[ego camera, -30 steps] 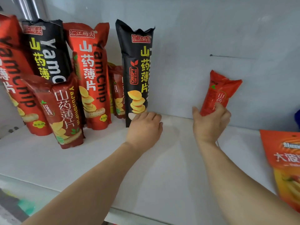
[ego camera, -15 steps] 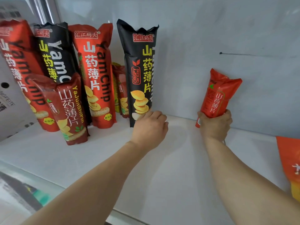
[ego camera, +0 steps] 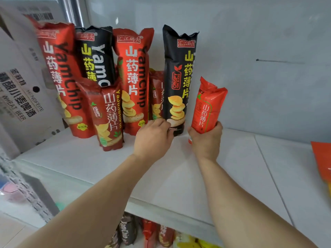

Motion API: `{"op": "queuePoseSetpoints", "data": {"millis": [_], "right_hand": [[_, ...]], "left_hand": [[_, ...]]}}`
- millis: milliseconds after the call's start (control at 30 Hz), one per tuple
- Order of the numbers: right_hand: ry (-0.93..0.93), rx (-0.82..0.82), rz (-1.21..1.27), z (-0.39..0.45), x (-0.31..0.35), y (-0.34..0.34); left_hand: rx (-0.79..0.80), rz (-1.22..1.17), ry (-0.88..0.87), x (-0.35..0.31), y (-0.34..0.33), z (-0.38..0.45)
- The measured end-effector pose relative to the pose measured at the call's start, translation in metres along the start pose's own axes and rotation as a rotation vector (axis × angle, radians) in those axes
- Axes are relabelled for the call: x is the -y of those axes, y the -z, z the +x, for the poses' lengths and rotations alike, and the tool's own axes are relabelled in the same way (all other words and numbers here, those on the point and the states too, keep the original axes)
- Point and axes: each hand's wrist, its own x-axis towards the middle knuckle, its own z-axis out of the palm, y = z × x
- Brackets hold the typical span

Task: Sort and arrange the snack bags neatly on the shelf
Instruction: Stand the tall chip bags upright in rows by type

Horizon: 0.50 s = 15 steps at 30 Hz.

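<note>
Bags (ego camera: 129, 230) show on a lower level beneath the white shelf (ego camera: 179, 176). Above it, the right hand (ego camera: 206, 140) grips the base of a small red bag (ego camera: 207, 106), upright just right of the tall black bag (ego camera: 179, 77). The left hand (ego camera: 153, 138), fingers curled, touches that black bag's base. Further bags stand left, a carton (ego camera: 21, 90) beyond.

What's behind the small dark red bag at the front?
Behind the small dark red bag stands a tall black bag, its lower half covered, between two tall red ones. Anything lower behind it is hidden.
</note>
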Motion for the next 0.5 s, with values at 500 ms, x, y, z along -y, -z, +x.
{"op": "queuePoseSetpoints", "data": {"millis": [500], "right_hand": [[0.049, 0.062, -0.241, -0.129, 0.040, -0.056]], "left_hand": [[-0.162, -0.217, 0.100, 0.099, 0.070, -0.069]]}}
